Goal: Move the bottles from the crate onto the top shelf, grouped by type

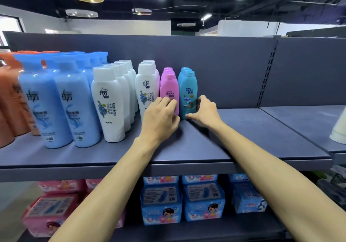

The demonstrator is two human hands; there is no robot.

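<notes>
Teal bottle (188, 93) stands on the top shelf (243, 138) just beside the pink bottle (168, 89); my right hand (205, 110) grips it, and my left hand (161, 118) holds the pink one.

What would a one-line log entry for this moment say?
left hand: fingers curled against front pink plastic bottle | right hand: grips front teal plastic bottle | both upright on grey metal top shelf

Teal bottles (188, 93): upright row (front-to-back), rightmost on the top shelf (243, 129).
Pink bottles (169, 89): upright row, just left.
</notes>
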